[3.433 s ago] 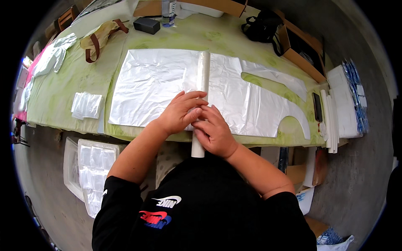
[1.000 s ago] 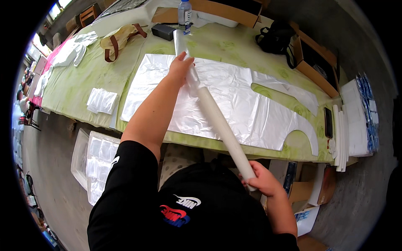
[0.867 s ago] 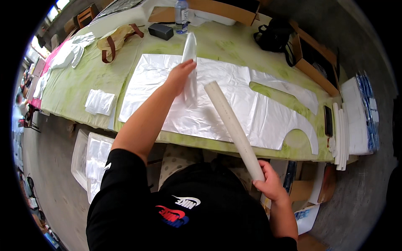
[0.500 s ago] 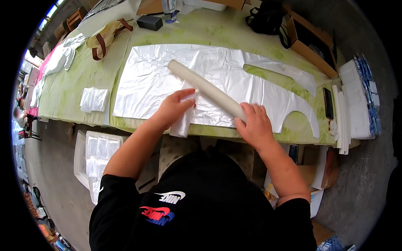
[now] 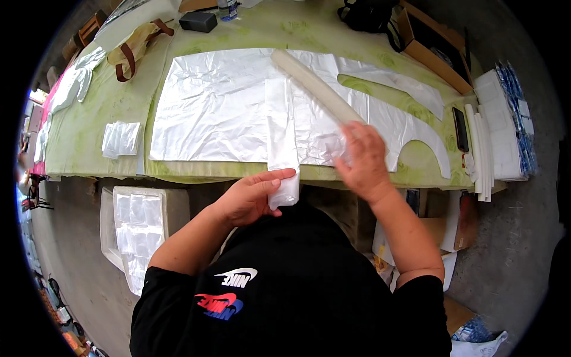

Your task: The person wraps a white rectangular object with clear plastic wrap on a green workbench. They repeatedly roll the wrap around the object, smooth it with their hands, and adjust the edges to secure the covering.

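Observation:
A large white plastic apron (image 5: 208,113), thin and creased, lies spread on the table with its curved straps toward the right. Across it a narrow folded plastic strip (image 5: 281,128) runs down to the near edge. My left hand (image 5: 253,196) is closed on the strip's near end, which is folded over and hangs just past the table edge. A pale roller tube (image 5: 321,86) rests slantwise on the apron. Over the tube's near end is my right hand (image 5: 364,157), slightly blurred, thumb apart from the fingers and not wrapped round the tube.
Folded white packets (image 5: 121,140) lie on the table at left, and more fill a plastic bin (image 5: 175,208) below. On the right are a phone (image 5: 460,130), white rods (image 5: 482,154) and stacked packs (image 5: 502,128). Farther back stand a cardboard box (image 5: 410,30) and a dark block (image 5: 198,22).
My left hand has drawn the strip's near end toward me. The tube has shifted away and to the right, and my right hand has loosened on it.

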Tool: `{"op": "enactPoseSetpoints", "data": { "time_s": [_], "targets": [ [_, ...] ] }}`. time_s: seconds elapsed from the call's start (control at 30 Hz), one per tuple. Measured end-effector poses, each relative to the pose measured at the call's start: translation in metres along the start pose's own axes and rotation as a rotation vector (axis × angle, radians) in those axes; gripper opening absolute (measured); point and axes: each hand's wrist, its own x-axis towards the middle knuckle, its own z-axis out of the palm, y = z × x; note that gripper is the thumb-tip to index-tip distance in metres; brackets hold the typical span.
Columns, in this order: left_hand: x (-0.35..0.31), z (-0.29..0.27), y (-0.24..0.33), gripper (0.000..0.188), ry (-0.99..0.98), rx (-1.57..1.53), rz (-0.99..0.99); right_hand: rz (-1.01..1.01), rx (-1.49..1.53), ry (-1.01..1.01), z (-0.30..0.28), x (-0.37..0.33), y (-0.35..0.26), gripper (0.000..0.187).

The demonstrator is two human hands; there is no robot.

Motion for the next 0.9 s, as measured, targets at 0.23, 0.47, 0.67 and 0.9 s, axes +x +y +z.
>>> {"op": "enactPoseSetpoints", "data": {
  "time_s": [0.23,0.47,0.67,0.9],
  "targets": [
    [-0.01,0.008,0.004,0.069,-0.114,-0.176,-0.05,-0.163,0.493,-0.212,0.045,0.015,-0.046,0.036],
    [-0.005,-0.018,0.02,0.086,0.485,1.287,0.629,0.241,0.674,-0.253,0.06,0.029,-0.046,0.016],
    [0.04,-0.005,0.04,0.069,0.437,1.483,0.69,0.518,0.866,-0.398,0.065,0.036,-0.039,0.017],
    [0.052,-0.019,0.033,0.035,0.576,1.567,0.739,0.714,0.782,-0.507,0.049,0.054,-0.045,0.028]
  ]
}}
